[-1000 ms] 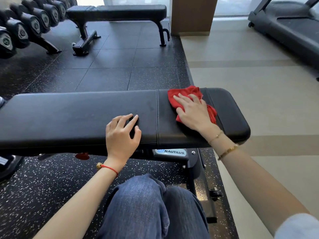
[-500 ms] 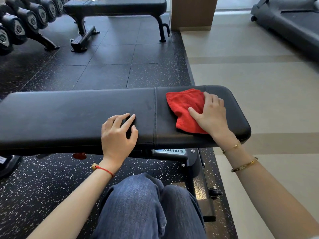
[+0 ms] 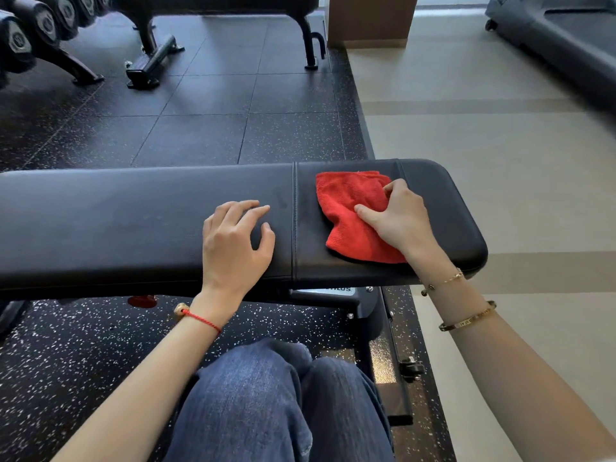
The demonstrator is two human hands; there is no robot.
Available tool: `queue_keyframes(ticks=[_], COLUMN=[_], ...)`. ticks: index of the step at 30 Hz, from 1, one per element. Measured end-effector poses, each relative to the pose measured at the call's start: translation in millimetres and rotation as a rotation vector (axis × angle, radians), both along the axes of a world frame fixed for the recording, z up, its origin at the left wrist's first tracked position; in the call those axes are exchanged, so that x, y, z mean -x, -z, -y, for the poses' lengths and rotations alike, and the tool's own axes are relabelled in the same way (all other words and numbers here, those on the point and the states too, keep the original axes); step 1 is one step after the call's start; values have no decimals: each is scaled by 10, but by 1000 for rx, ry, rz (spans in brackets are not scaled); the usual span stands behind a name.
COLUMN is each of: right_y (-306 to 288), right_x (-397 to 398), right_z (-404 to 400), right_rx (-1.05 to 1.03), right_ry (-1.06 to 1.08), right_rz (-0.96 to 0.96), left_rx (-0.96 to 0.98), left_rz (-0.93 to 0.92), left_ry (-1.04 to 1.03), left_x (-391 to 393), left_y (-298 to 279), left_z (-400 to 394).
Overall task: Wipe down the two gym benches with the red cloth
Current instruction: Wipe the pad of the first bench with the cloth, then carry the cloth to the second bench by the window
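A black padded gym bench (image 3: 116,225) runs across the view in front of me. The red cloth (image 3: 350,211) lies on its right seat pad. My right hand (image 3: 398,220) sits on the cloth's right part with fingers curled, pinching the fabric. My left hand (image 3: 233,241) rests on the long pad just left of the seam, fingers spread and relaxed. A second black bench (image 3: 213,3) stands at the back, only its frame and the lower edge of its pad in view.
A dumbbell rack (image 3: 36,35) stands at the back left. A wooden pillar (image 3: 370,20) rises behind the far bench. A treadmill (image 3: 560,38) occupies the top right on the beige floor. My knees in jeans (image 3: 276,401) are below the bench.
My right hand went from lying flat on the bunched cloth to its right side; the cloth spread out, and the fingers now curl into it. The left hand stayed put.
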State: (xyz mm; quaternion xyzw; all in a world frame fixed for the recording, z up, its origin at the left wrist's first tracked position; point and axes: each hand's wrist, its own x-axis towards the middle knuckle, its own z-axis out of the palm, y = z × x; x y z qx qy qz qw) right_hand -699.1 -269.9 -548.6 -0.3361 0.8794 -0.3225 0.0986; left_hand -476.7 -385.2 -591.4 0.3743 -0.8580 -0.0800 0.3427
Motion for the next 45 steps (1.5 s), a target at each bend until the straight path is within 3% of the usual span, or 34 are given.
queue_keyframes(ticks=[5, 12, 19, 25, 37, 45], right_y=[-52, -103, -606, -1506, -4158, -4878], right_x=[24, -48, -222, -461, -474, -273], right_z=[16, 130, 155, 11, -444, -696], right_rx=[99, 317, 309, 295, 354, 460], right_ry=[13, 37, 127, 120, 223, 374], right_rz=[168, 650, 905, 960, 896, 850], left_rx=[12, 19, -99, -159, -269, -235], left_rz=[19, 29, 127, 163, 174, 158], left_ry=[112, 161, 150, 169, 293, 415], left_x=[161, 262, 152, -1, 66, 455], left_y=[-61, -188, -913, -1942, -4530, -5261], left_z=[-24, 81, 95, -32, -176, -129])
